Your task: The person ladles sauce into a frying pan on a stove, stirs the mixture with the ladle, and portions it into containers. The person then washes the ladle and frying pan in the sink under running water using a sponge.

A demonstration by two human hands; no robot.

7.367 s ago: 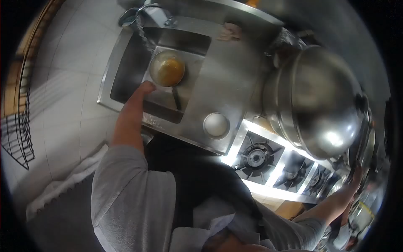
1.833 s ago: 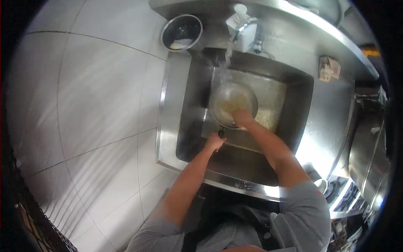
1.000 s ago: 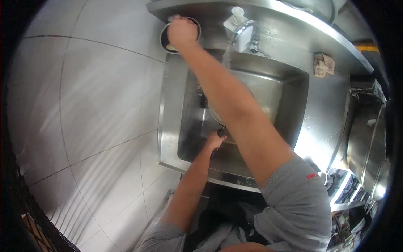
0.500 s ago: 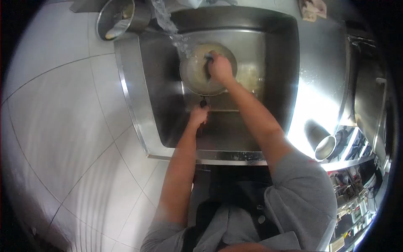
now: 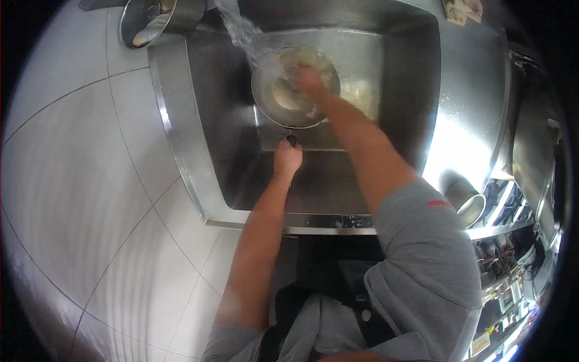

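Note:
A round frying pan [image 5: 274, 111] lies in the steel sink [image 5: 338, 181], its inside wet and pale with cloudy water. My left hand [image 5: 288, 158] is wrapped round the pan's dark handle, which points toward me. Inside the pan, toward its right side, is my right hand [image 5: 310, 81], blurred by motion. Its fingers look closed against the pan's inner surface; whatever they hold is smeared and hidden. A stream of water [image 5: 238, 30] pours down at the pan's upper left edge.
A metal pot [image 5: 172, 24] with something pale inside stands past the sink's upper left corner. On the right counter are a metal container [image 5: 467, 202] lying on its side and a crumpled cloth [image 5: 463, 10]. White tiles [image 5: 120, 193] cover the left side.
My right hand has shifted within the pan and become blurred; the dark thing seen in it before no longer shows clearly. The pan has tilted or turned slightly, my left hand still on its handle.

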